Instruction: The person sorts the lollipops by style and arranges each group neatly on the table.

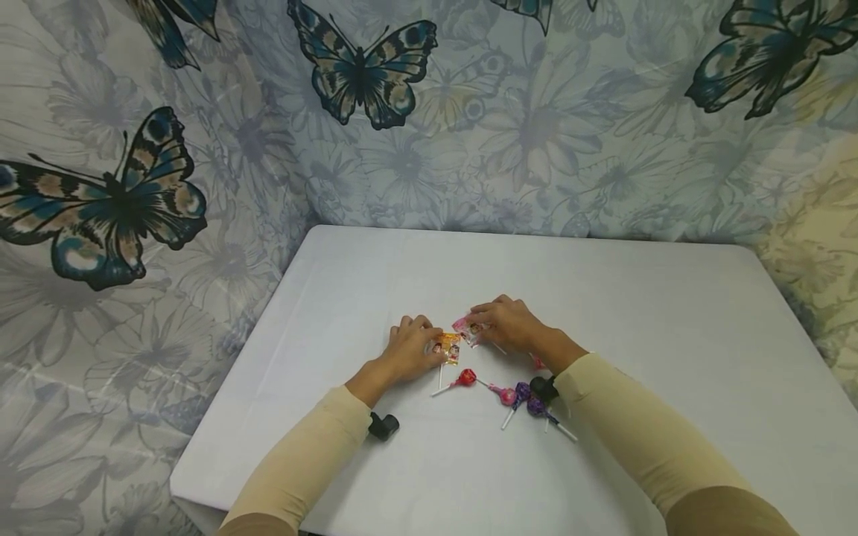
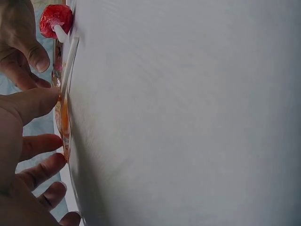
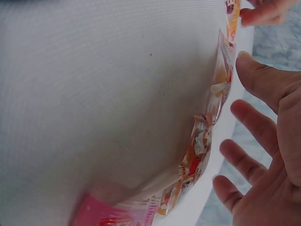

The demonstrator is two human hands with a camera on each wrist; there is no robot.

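Note:
My left hand (image 1: 410, 350) is at an orange-wrapped lollipop (image 1: 450, 347) lying on the white table. In the left wrist view, the thumb and spread fingertips touch the wrapper (image 2: 65, 117) beside its white stick (image 2: 69, 63). Just to the right, my right hand (image 1: 506, 325) hovers over a pink-and-clear wrapped lollipop (image 1: 467, 325), partly hidden by it. The right wrist view shows that hand's fingers (image 3: 249, 162) spread apart alongside the clear wrapper (image 3: 221, 89) and a patterned orange-and-red one (image 3: 195, 157).
Nearer the front lie a red lollipop (image 1: 467, 377), a pink one (image 1: 507, 397) and two purple ones (image 1: 536, 406). A pink wrapper (image 3: 108, 212) shows beneath the right wrist. Black wrist devices (image 1: 383, 426) sit under both forearms. Butterfly-patterned cloth (image 1: 415, 171) stands behind the table (image 1: 603, 283).

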